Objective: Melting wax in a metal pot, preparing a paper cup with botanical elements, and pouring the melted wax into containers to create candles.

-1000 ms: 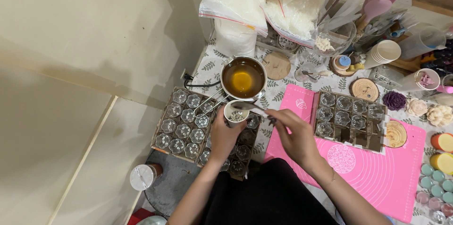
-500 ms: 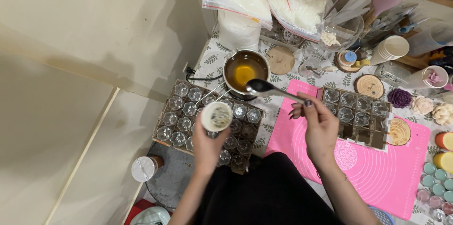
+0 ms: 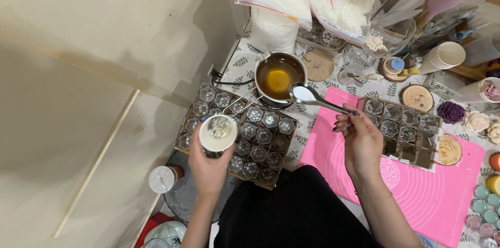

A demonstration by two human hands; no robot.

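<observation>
The left hand [image 3: 208, 167] gripped a white paper cup [image 3: 218, 133], tilted so its mouth showed, above a cardboard tray [image 3: 195, 103] of small clear glass holders. The right hand [image 3: 362, 141] pinched the handle of a metal spoon [image 3: 306, 93], whose bowl lay just beside a small saucepan [image 3: 277, 77] of amber liquid. A pink mat [image 3: 432, 196] covered the surface at right.
</observation>
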